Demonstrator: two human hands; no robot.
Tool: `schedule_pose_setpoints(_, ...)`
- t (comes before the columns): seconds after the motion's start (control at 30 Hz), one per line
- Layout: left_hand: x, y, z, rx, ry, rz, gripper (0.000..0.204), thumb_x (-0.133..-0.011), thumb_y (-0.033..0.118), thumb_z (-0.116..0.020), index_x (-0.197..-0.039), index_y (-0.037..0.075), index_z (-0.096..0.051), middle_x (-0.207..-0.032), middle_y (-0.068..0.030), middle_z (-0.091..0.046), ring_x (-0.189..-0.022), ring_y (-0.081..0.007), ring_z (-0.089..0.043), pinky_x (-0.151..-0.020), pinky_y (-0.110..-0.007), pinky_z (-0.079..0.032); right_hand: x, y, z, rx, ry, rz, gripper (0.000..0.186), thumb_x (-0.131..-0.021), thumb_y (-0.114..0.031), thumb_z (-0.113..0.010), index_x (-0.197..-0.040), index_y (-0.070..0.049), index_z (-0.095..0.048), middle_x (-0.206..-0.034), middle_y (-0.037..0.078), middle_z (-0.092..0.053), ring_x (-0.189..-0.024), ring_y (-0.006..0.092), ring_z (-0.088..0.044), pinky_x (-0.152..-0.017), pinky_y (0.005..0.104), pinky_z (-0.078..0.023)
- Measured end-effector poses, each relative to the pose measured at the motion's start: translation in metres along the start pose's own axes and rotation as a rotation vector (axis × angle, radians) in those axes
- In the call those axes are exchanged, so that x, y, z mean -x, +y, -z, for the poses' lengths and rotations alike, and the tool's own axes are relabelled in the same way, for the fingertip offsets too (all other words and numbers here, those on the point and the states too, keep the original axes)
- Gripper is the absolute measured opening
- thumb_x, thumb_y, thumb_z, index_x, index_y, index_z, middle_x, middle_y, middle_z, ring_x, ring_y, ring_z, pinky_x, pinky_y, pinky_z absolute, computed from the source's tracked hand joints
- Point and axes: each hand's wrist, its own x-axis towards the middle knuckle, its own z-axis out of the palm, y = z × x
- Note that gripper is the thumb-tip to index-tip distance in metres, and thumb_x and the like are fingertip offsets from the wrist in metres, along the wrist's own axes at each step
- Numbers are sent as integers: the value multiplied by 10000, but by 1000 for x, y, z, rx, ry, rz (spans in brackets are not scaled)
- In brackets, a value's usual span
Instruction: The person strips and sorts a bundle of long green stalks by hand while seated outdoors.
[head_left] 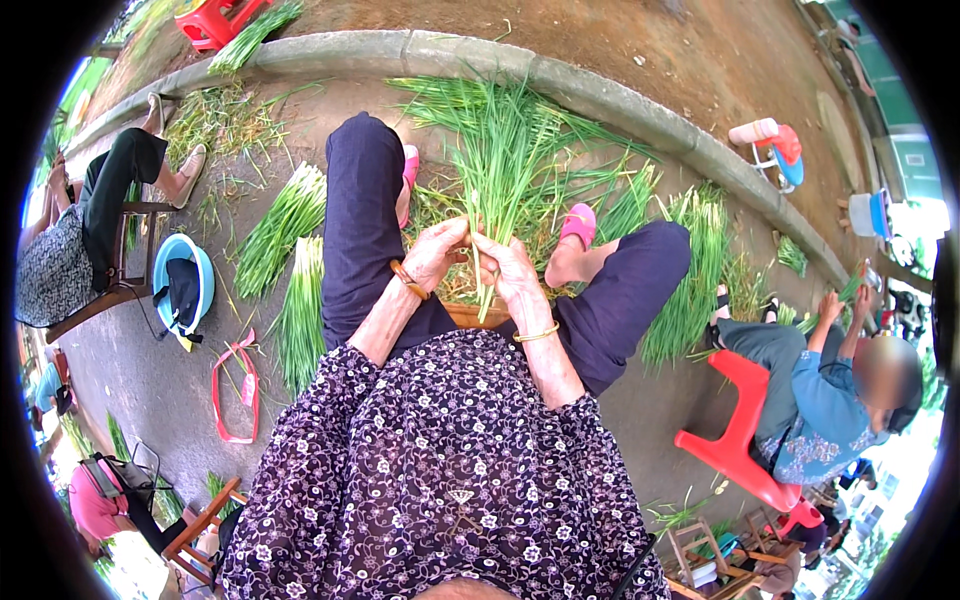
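Note:
A loose bunch of long green chives stands out in front of me between my knees, its pale stem ends pointing toward me. My right hand is closed round the lower stems. Against it, my left hand pinches at the stems from the other side, fingertips pressed together. Exactly which stalks the left fingers hold is hard to make out. Behind the bunch, a heap of loose chives lies on the ground, with trimmed yellowish scraps around my pink slippers.
Sorted chive bundles lie left of my leg, with another pile at the right. A light-blue basin and red strap are on the left. People sit nearby, one on a red stool. A kerb curves across the far side.

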Motion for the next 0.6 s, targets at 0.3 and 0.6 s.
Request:
schedule_pose_setpoints(0.3,15,9,-6,-444,83,45,242,-748,242,-617,-800,12,-563,-596,-13,-527,-436,-42,-431,-375,-158,-313,-4,-4,6,-74,126,115,134,-731,-24,-596,-815,-55,-496,-578,-9,-469,-387,52,-377,-302,186,-290)
schedule_pose_setpoints(0.6,16,5,-9,-293,-21,-8,161,-742,150,-622,-820,12,-592,-639,-16,-577,-415,-34,-442,-366,-154,-327,-12,0,19,-160,44,109,136,-790,-132,-560,-861,-24,-519,-662,23,-507,-477,84,-438,-358,211,-355)
